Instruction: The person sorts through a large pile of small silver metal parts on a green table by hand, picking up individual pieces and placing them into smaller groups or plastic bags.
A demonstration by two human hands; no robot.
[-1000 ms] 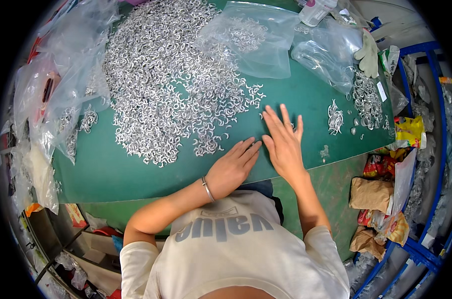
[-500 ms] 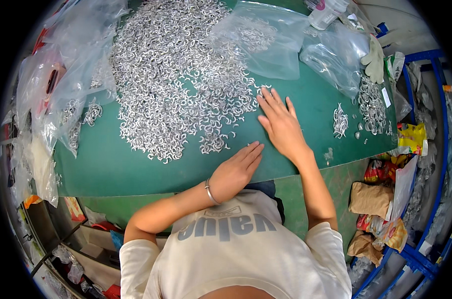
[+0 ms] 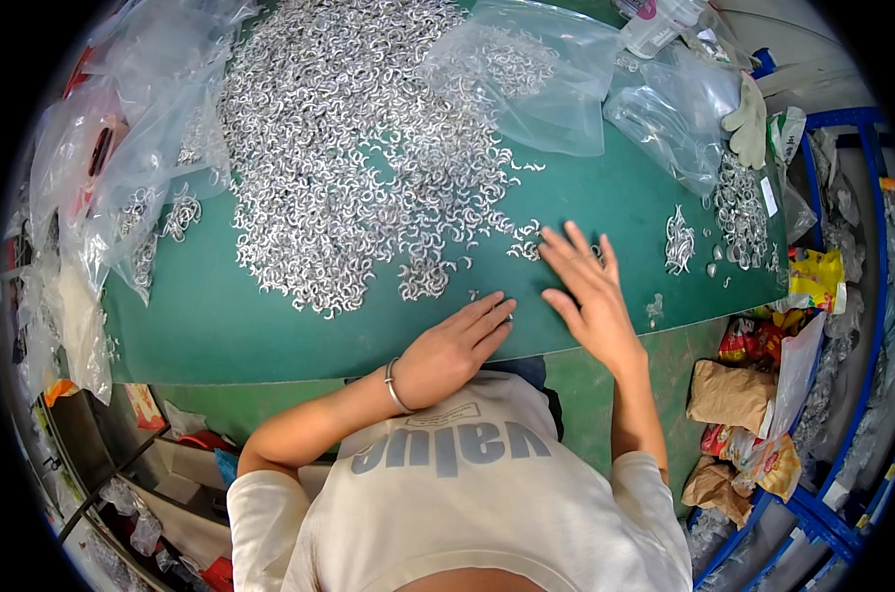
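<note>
A large heap of small silvery crescent-shaped metal pieces (image 3: 319, 178) covers the left and middle of the green table (image 3: 270, 350). My right hand (image 3: 595, 306) lies low over the table with its fingers spread. Its fingertips are beside a small cluster of loose crescents (image 3: 526, 240), and a few more show between the fingers. Close to the table's near edge rests my left hand (image 3: 452, 347), its fingers stretched out flat and pointing right. One or two tiny metal bits lie by its fingertips; whatever is under the palm is hidden.
Clear plastic bags (image 3: 176, 89) lie at the left, and another bag (image 3: 536, 89) partly covers the heap. At the right are a small pile of crescents (image 3: 679, 242), metal rings (image 3: 738, 212), a pale glove (image 3: 748, 123) and a white tub (image 3: 659, 28). Blue shelving (image 3: 866, 326) stands beyond.
My right hand has moved nearer and to the right, with a small group of crescents now lying off the heap's right edge. My left hand has shifted slightly left and nearer.
</note>
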